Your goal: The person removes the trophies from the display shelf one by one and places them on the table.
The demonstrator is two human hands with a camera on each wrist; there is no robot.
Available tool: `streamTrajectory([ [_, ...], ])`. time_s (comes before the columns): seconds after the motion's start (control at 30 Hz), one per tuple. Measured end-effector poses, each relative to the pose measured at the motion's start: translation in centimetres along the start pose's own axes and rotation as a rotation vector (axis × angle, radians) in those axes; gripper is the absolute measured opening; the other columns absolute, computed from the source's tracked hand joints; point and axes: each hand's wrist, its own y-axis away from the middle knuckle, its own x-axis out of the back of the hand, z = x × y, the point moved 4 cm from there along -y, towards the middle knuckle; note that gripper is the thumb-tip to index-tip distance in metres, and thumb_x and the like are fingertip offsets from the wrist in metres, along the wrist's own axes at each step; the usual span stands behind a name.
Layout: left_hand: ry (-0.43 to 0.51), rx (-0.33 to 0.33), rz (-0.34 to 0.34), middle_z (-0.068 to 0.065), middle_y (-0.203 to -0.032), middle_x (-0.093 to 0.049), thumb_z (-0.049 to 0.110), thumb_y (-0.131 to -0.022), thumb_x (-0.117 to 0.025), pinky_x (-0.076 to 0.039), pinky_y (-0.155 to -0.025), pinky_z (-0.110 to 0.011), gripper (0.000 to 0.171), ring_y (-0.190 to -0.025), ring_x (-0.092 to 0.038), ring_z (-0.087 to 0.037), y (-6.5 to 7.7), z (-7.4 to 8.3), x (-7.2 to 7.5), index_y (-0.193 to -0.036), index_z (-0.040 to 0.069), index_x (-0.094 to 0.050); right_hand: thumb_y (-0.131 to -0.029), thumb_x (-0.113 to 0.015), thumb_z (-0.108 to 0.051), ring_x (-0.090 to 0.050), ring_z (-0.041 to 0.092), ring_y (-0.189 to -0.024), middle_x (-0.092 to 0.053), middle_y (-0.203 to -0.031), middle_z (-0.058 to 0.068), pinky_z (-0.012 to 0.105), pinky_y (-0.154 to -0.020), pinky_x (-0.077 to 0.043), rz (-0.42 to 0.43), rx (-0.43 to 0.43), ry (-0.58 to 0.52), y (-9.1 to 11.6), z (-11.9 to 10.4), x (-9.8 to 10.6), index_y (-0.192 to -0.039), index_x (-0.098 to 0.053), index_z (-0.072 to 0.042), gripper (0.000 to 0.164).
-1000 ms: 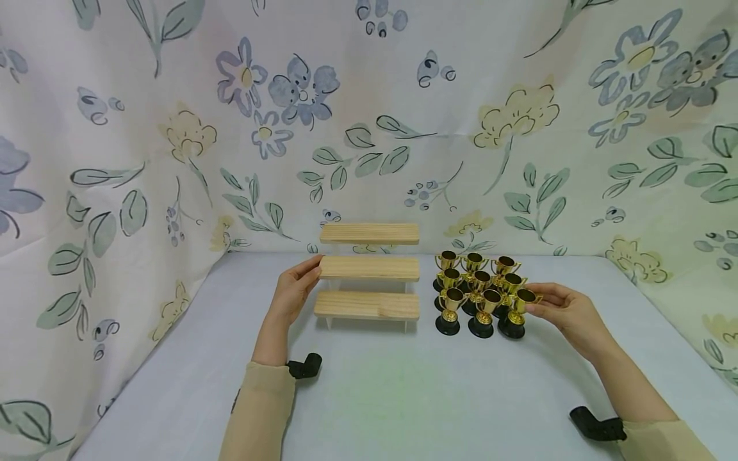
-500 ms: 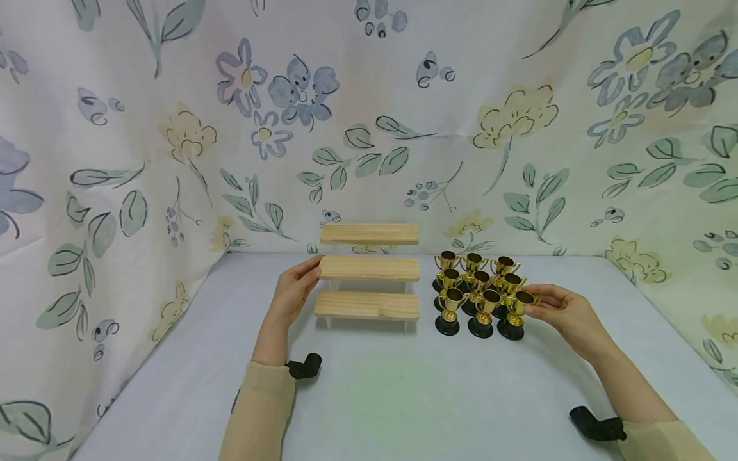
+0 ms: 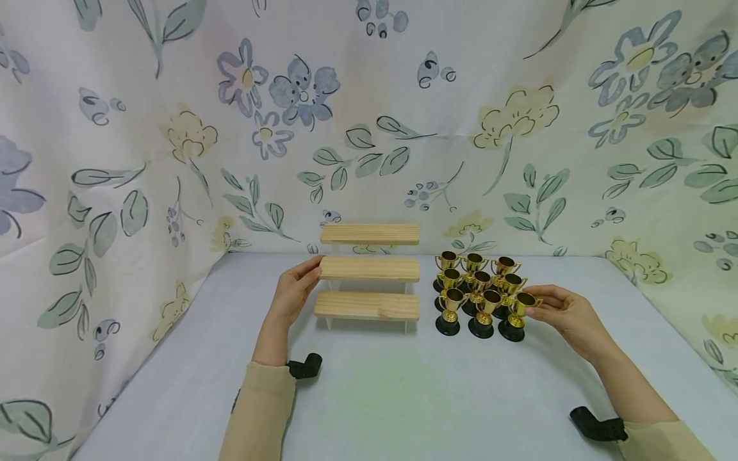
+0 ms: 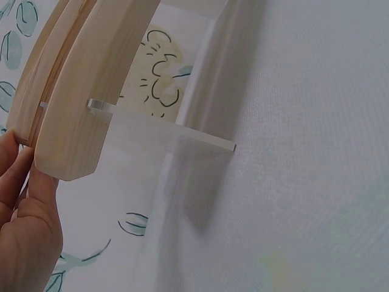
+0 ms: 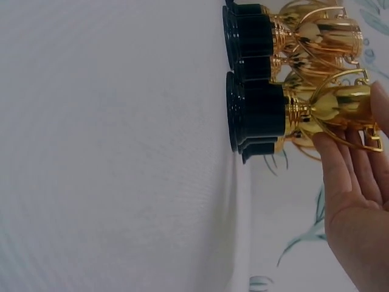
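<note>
A three-tier wooden display stand (image 3: pixel 369 304) with clear supports stands at the middle of the table. My left hand (image 3: pixel 295 291) holds the left end of its middle tier; in the left wrist view the fingertips (image 4: pixel 42 182) lie against the wood. To the stand's right, several small gold trophy cups (image 3: pixel 452 301) on black bases are grouped in rows. My right hand (image 3: pixel 567 315) pinches the front right trophy (image 3: pixel 521 307) by its bowl and handle. In the right wrist view that trophy (image 5: pixel 340 103) is upright, its black base at the tabletop, and the thumb is partly cut off.
A pale cloth (image 3: pixel 369 397) covers the table. Behind and beside it hangs a floral curtain (image 3: pixel 369 96). Black wrist mounts sit at the left cuff (image 3: pixel 305 365) and the right cuff (image 3: pixel 596 426).
The front right trophy has shifted very slightly toward me, along with the right fingers. My left hand and the stand have stayed in place.
</note>
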Motion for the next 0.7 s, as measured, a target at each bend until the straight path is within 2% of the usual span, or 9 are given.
streamTrajectory([
  [0.17,-0.001,0.003,-0.001,-0.016,-0.156,-0.040,0.006,-0.102,-0.052,-0.049,-0.101,-0.008,0.048,-0.107,-0.061,0.009,-0.05,-0.05,0.05,-0.148,-0.001,-0.042,-0.092,-0.065,0.001,-0.069,-0.002,-0.090,-0.072,-0.107,-0.019,0.016,-0.076,-0.058,0.003,-0.007,0.038,0.06,-0.07,0.03,-0.123,-0.065,-0.014,0.035],
  [0.7,0.003,0.010,0.002,-0.015,-0.157,-0.040,0.005,-0.102,-0.052,-0.048,-0.103,-0.010,0.048,-0.107,-0.061,0.009,0.02,0.02,-0.01,-0.148,0.000,-0.042,-0.093,-0.064,0.002,-0.069,-0.001,-0.092,-0.072,-0.108,-0.017,0.016,-0.079,-0.059,-0.016,0.002,0.022,0.10,0.02,0.03,-0.125,-0.063,-0.012,0.035],
])
